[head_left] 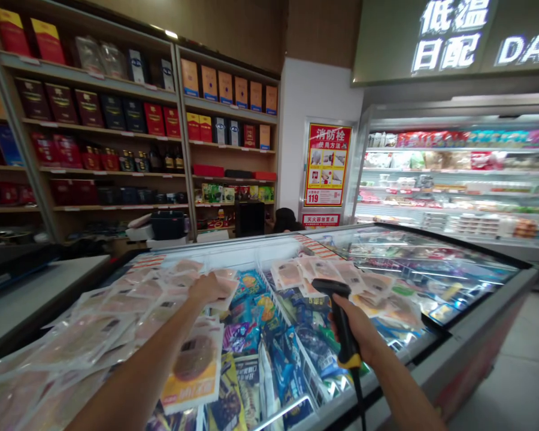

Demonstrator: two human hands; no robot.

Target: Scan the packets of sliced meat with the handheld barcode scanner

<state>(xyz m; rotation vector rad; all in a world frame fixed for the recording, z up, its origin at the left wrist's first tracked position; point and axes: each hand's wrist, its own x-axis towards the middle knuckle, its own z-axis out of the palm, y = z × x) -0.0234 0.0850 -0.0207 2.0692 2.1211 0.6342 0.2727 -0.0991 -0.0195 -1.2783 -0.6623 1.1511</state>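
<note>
My right hand (360, 329) is wrapped round the handle of a black and yellow handheld barcode scanner (330, 287). The scanner's head points left above the freezer, and its cable hangs down from the grip. My left hand (205, 289) reaches over the left half of the freezer, its fingers curled on the edge of a flat clear food packet (227, 287). Its fingertips are partly hidden. Many similar flat packets (90, 335) overlap on the left. One packet with an orange printed label (193, 365) lies nearer me, below the left hand.
Colourful bagged goods (251, 323) fill the chest freezer (471, 347), split by a white wire divider (291, 335). More flat packets (377, 290) lie right of it. Behind stand shelves of boxes (153, 120), a person's head (286, 220) and a lit chiller (449, 173).
</note>
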